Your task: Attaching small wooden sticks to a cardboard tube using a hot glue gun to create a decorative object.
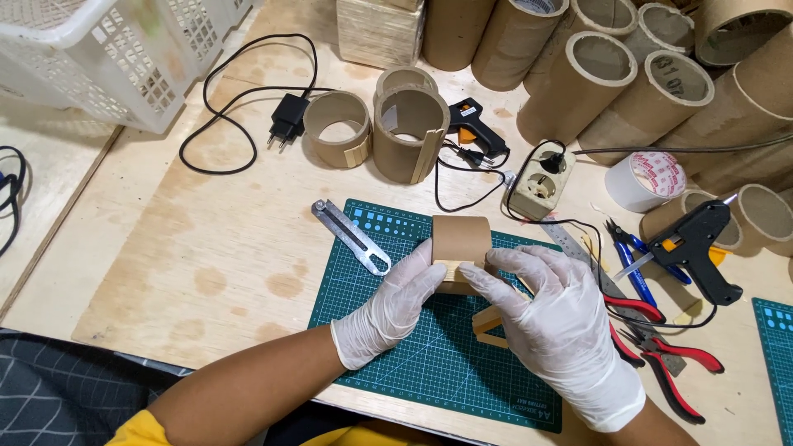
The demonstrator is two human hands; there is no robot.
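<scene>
Both my hands wear white gloves. A short brown cardboard tube section (pixel 461 238) stands on the green cutting mat (pixel 438 363). My left hand (pixel 393 306) grips its left side. My right hand (pixel 555 318) presses a pale wooden stick (pixel 453 271) against the tube's near face with fingers and thumb. A few more wooden sticks (pixel 487 322) lie on the mat just under my right hand.
A metal tool (pixel 351 235) lies at the mat's left corner. Two cut tube rings (pixel 376 128), a small glue gun (pixel 475 128), a power socket (pixel 541 177), tape roll (pixel 646 180), large glue gun (pixel 694 248), pliers (pixel 661 347), stacked cardboard tubes (pixel 628 74), white basket (pixel 99 58).
</scene>
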